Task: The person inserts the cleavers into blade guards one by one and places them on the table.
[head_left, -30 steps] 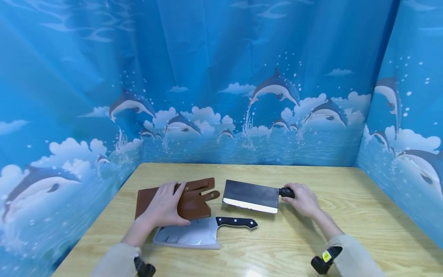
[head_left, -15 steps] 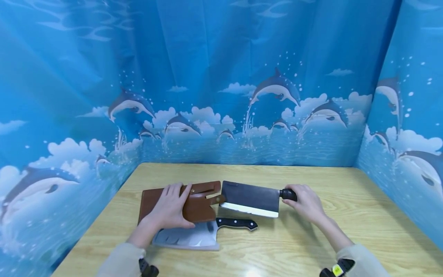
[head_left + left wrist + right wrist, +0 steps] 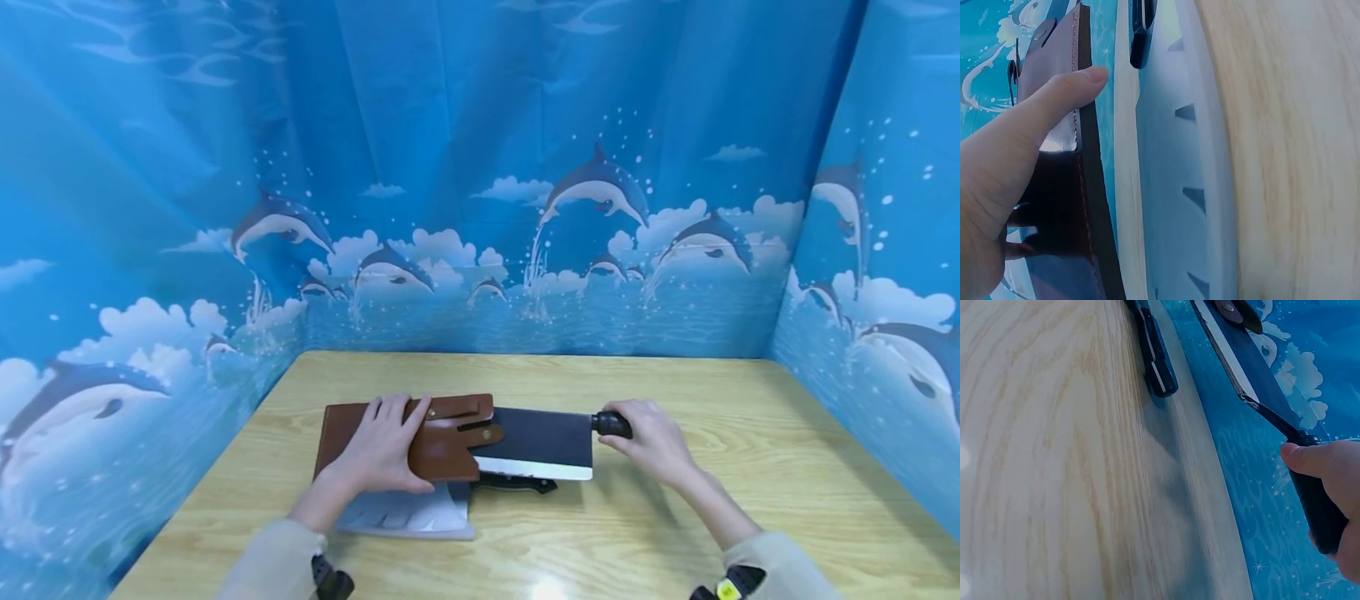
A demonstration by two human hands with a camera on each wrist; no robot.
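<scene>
My left hand [image 3: 382, 450] grips a brown leather knife sheath [image 3: 442, 458], with the thumb along its lower edge. In the left wrist view the sheath [image 3: 1060, 131] is tilted and held above the table. My right hand [image 3: 651, 442] grips the black handle [image 3: 612, 423] of a cleaver [image 3: 551, 437] with a dark blade and a bright edge. The blade's left end is hidden at the sheath's mouth, behind its strap [image 3: 487, 434]. Below them a second cleaver [image 3: 408, 512] lies on the table, its blade in a pale translucent cover [image 3: 1216, 156]. Its black riveted handle [image 3: 1159, 369] is partly covered in the head view.
The wooden table [image 3: 600, 550] reaches back to a blue curtain [image 3: 450, 167] printed with dolphins, which also closes off both sides. A small black camera [image 3: 332, 579] is strapped to the left wrist, another [image 3: 731, 583] to the right.
The sheath has moved right and the held cleaver left, closing the gap between them. The sheath's mouth now covers the blade's left end. The second cleaver stays put.
</scene>
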